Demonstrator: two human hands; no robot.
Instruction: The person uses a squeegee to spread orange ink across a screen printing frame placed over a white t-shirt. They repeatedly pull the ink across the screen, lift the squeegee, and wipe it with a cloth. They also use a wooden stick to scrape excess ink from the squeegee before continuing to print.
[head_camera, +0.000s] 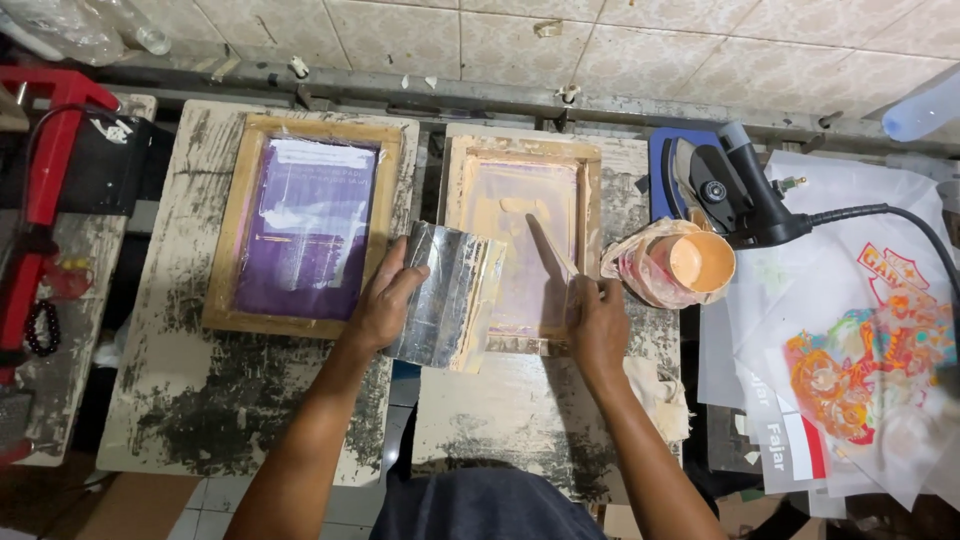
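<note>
On right frame (520, 245), left hand (385, 300) gripping squeegee (445, 295).

- Your left hand (385, 300) is gripping a foil-covered block (450, 295), which is blocking the gap between the purple screen frame (305, 225) and the peach screen frame (520, 245).
- The paint cup (690, 265) is crowding your right hand (598, 325); the iron (725, 190) is standing just behind it.
- Bare board (500, 420) is lying open below the frames.

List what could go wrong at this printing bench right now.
1. The open cup of orange ink sits at the bench edge beside the right hand; a nudge might tip it onto the printed sheets.
2. The left hand holds the shiny squeegee tilted over the gap between frames; ink on it may drip.
3. The iron and its cord lie across the sheets, so it might snag.
</note>
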